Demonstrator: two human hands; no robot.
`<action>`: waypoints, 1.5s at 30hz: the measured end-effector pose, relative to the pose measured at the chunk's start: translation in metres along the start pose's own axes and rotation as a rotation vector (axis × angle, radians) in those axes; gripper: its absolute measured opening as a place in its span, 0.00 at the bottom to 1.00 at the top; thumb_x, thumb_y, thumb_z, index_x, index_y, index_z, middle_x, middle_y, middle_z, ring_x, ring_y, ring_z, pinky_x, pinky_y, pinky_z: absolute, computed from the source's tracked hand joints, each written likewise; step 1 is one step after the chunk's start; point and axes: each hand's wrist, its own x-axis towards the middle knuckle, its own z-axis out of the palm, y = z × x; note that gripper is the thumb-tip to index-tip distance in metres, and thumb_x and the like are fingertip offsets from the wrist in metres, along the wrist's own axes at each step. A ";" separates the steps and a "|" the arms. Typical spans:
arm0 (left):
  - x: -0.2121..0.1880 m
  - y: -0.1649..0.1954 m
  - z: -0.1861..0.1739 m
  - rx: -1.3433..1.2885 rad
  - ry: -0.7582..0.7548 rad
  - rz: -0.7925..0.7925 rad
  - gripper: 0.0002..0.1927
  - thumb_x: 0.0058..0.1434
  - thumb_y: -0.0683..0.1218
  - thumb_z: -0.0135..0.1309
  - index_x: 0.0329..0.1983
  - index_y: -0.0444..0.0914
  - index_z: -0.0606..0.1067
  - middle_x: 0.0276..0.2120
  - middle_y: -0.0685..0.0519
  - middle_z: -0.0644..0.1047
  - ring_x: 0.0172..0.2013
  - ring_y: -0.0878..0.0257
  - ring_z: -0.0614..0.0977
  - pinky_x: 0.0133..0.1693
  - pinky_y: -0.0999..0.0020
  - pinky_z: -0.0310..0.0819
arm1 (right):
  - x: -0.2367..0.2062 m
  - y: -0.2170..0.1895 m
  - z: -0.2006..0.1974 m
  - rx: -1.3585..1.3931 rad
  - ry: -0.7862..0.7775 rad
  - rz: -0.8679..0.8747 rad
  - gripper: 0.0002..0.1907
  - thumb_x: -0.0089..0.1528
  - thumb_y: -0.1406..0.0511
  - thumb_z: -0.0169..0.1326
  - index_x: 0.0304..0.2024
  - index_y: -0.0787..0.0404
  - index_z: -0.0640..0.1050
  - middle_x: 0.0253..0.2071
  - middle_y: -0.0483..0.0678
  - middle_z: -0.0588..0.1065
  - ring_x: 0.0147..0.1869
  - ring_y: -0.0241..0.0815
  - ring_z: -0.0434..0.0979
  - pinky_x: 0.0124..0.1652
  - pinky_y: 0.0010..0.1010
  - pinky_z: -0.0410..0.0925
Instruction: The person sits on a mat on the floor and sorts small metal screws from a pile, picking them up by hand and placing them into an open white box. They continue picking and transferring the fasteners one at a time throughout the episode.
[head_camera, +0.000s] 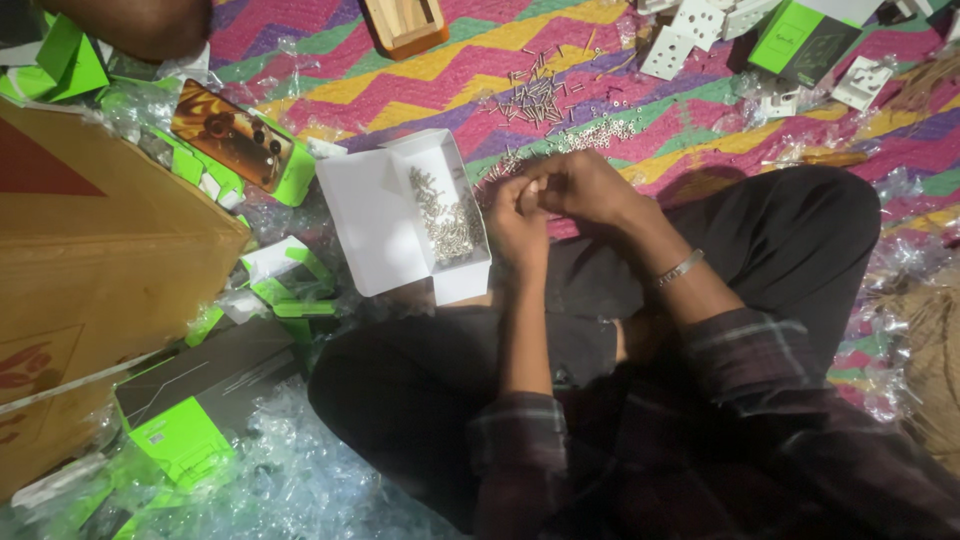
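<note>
1. The person sits cross-legged on a zigzag mat (560, 45) on the floor, both hands brought together just above the knees.
2. The left hand (518, 222) and right hand (590, 185) touch each other, fingers curled inward around something tiny. What they pinch is hidden between the fingers, so I cannot tell whether either grip is truly pressed on a piece.
3. Just left of the hands stands an open white box (405, 215). One compartment already holds a small heap of silvery screws (447, 215); the wider part beside it shows no pieces.
4. Just beyond the hands, loose screws and small washers (560, 115) lie scattered on the mat, a fair number of them outside the box.
5. Judging from this, some pieces are sorted into the box and a similar or larger share waits on the mat, so the work looks partway along.
6. Around lie green packets (180, 440), a cardboard carton (90, 250), clear plastic wrappers (300, 480) and white switch plates (690, 30), well apart from the hands.
</note>
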 end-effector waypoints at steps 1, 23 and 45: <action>0.000 0.001 -0.001 -0.024 -0.003 -0.033 0.08 0.66 0.38 0.56 0.48 0.32 0.75 0.40 0.46 0.85 0.41 0.61 0.86 0.45 0.68 0.80 | -0.001 0.002 0.000 0.017 0.039 -0.107 0.18 0.57 0.65 0.65 0.51 0.59 0.82 0.40 0.53 0.83 0.40 0.44 0.84 0.42 0.32 0.75; -0.001 0.020 -0.004 0.424 0.044 -0.030 0.08 0.65 0.48 0.58 0.36 0.38 0.81 0.28 0.46 0.82 0.27 0.52 0.83 0.32 0.57 0.73 | 0.001 0.015 0.004 -0.078 0.227 -0.186 0.11 0.57 0.72 0.55 0.42 0.63 0.82 0.39 0.56 0.80 0.41 0.54 0.82 0.41 0.38 0.73; 0.001 0.007 0.001 0.145 0.052 -0.029 0.13 0.68 0.52 0.52 0.39 0.38 0.79 0.28 0.48 0.82 0.28 0.55 0.85 0.34 0.59 0.77 | 0.005 0.029 0.011 0.063 -0.018 0.088 0.14 0.69 0.63 0.53 0.36 0.68 0.79 0.24 0.53 0.76 0.29 0.40 0.73 0.32 0.34 0.69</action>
